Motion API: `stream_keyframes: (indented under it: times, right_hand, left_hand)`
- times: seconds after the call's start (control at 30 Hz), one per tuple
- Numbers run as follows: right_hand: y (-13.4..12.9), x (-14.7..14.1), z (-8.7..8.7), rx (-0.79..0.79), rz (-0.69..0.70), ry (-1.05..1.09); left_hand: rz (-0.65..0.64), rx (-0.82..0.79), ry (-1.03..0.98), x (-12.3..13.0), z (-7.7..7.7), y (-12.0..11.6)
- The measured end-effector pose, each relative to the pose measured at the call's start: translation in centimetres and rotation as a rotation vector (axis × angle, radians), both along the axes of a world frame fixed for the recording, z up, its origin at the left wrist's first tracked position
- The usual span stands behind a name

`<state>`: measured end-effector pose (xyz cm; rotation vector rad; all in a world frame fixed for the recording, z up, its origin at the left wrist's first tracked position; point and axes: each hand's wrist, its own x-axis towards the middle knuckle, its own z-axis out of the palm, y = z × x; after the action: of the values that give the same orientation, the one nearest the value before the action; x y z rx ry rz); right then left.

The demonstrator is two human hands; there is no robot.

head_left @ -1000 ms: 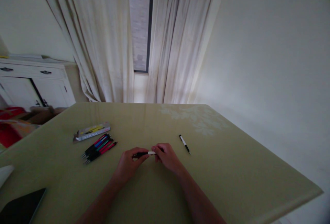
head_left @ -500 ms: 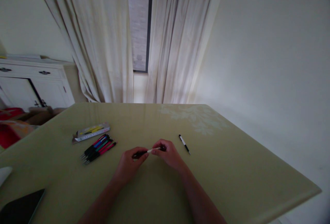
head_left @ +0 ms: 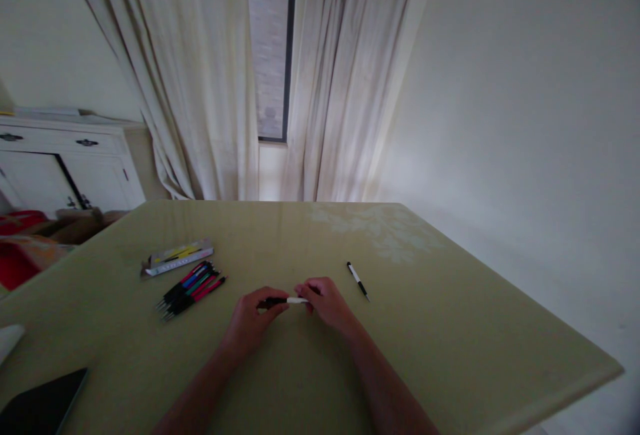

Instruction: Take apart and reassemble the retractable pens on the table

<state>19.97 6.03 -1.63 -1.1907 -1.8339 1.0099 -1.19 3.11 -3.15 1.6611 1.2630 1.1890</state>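
Observation:
Just above the table, a black-and-white pen [head_left: 296, 300] lies level between my two hands. My left hand [head_left: 251, 318] is closed round its black end, with thumb and fingers pinching it. At the white end, the fingertips of my right hand [head_left: 324, 300] are closed on the pen; the tip there is hidden by them. A second black-and-white pen [head_left: 357, 281] rests on the table, right of my right hand. Left of my left hand lies a bunch of pens [head_left: 193, 288] in black, red, blue and green, side by side.
Behind the bunch lies an opened pen box [head_left: 180, 258] with a yellow print. A dark flat device [head_left: 43, 401] and a white object [head_left: 9, 340] are at the table's left edge. The green-topped table [head_left: 475, 328] meets the wall at the right.
My right hand has shifted slightly downward and its fingers have changed their hold. More of the pen's white part now shows between the hands. The left hand has barely moved.

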Motion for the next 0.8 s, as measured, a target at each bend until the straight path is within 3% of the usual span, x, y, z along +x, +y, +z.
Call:
stream_keyframes:
  times: [0.27, 0.5, 0.8]
  right_hand:
    - [-0.1, 0.1, 0.2, -0.057, 0.04, -0.013]
    - [0.3, -0.1, 0.1, 0.029, -0.112, -0.005]
    - [0.5, 0.0, -0.2, 0.082, -0.162, -0.006]
  left_hand:
    - [-0.012, 0.008, 0.001, 0.2, -0.1, -0.2]
    - [0.048, -0.019, -0.051, -0.3, -0.6, 0.5]
    - [0.064, 0.007, -0.121, -0.6, -1.0, 1.1]
